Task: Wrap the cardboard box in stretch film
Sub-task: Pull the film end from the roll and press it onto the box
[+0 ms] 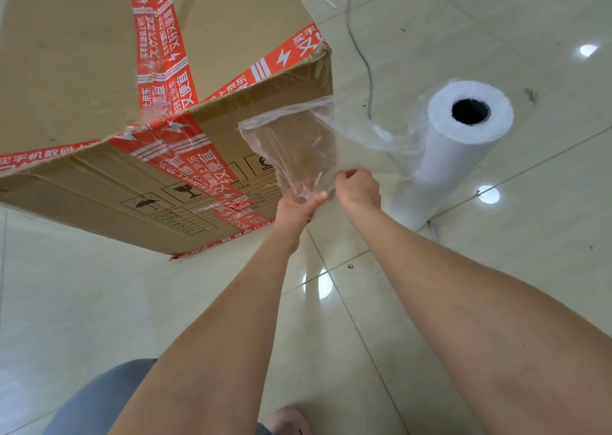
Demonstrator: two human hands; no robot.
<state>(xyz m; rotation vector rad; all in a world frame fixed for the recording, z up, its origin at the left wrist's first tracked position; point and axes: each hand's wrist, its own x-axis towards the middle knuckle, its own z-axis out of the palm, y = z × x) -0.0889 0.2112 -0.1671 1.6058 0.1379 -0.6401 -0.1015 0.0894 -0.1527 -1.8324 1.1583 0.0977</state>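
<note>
Glossy beige floor tiles (463, 285) carry everything, with ceiling lights mirrored in the glaze. Your big brown corrugated cardboard box (66, 70), crossed with red printed packing tape (159, 53), sits on the floor ahead and to the left of your hands. Its side face with the handling symbols is just beyond your knuckles. The thick white roll of stretch film (463, 150) stands upright on the floor to the right of the box's right-hand edge, hollow core facing up, so its long axis is vertical. From it a thin, clear, wrinkled tail of film (291, 143) runs leftward in front of that edge and down to you. Your left hand (298, 206) grips the bunched free end in curled fingers. Your right hand (359, 189) pinches the film just beside it, thumb against fingertips. Your left hand lies nearer the box, so I judge it the one to press the clingy end onto the smooth cardboard. A thin grey cable (361, 53) trails over the floor behind the roll
</note>
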